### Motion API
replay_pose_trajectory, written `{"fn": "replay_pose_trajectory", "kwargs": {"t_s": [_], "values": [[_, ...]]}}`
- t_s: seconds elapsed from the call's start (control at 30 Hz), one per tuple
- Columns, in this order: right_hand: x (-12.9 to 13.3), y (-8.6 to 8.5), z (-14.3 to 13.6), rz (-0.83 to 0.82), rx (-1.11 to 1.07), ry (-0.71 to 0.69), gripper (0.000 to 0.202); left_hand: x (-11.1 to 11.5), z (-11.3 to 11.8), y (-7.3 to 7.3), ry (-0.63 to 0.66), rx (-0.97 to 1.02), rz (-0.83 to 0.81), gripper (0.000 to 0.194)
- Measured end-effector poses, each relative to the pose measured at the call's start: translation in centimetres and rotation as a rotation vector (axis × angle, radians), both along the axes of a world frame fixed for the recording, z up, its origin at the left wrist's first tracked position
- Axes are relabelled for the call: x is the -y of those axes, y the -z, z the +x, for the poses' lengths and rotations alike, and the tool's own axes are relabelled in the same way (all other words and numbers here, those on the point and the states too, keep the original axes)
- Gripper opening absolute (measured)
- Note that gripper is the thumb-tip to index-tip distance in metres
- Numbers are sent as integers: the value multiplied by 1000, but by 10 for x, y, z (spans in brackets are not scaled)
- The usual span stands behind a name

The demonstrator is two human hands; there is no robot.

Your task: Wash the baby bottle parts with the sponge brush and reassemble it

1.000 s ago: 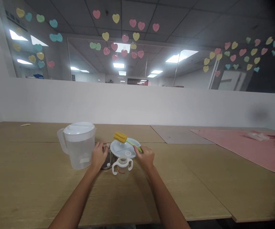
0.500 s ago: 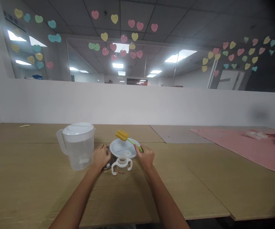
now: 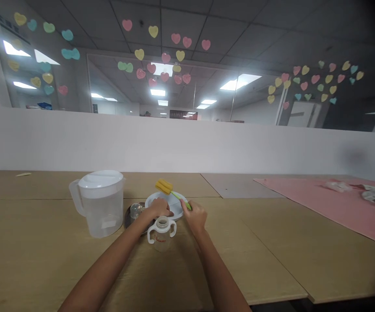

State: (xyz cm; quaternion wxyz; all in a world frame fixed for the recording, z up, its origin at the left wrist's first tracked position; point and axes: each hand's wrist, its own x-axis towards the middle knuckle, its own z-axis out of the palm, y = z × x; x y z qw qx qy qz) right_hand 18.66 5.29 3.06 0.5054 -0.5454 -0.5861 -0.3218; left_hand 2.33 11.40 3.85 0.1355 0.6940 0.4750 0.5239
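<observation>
A bottle brush with a yellow sponge head and green handle is held in my right hand, its head raised up and to the left. My left hand reaches down onto the white plate, fingers curled together at its surface; what they pinch is hidden. Just in front stands a clear baby bottle with a white two-handled collar, upright and uncapped. Left of it, partly behind my left forearm, a round metal tray carries a small clear dome-shaped cap.
A large lidded plastic pitcher with clear contents stands to the left. On the right lies a pink cloth with crumpled fabric on it. A white wall with windows rises behind the table.
My left hand has moved right from the metal tray to the plate, leaving the clear cap visible on the tray. My right hand still holds the brush. The view has shifted slightly.
</observation>
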Motion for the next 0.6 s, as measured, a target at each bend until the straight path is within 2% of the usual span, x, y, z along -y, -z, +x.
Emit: {"fn": "replay_pose_trajectory", "kwargs": {"t_s": [0.13,0.27,0.33,0.43,0.6], "values": [[0,-1,0,19,-3,-7,57,5,0,-7,155,-269,-62,28],[1,-3,0,21,-36,-9,57,25,-20,-21,165,-333,21,16],[1,-3,-1,13,-65,1,58,36,-35,-23,105,-277,127,22],[1,0,-2,11,-34,-19,57,50,-54,-14,-48,-64,226,26],[3,5,-4,34,159,-137,53,53,-65,12,-207,227,143,30]]}}
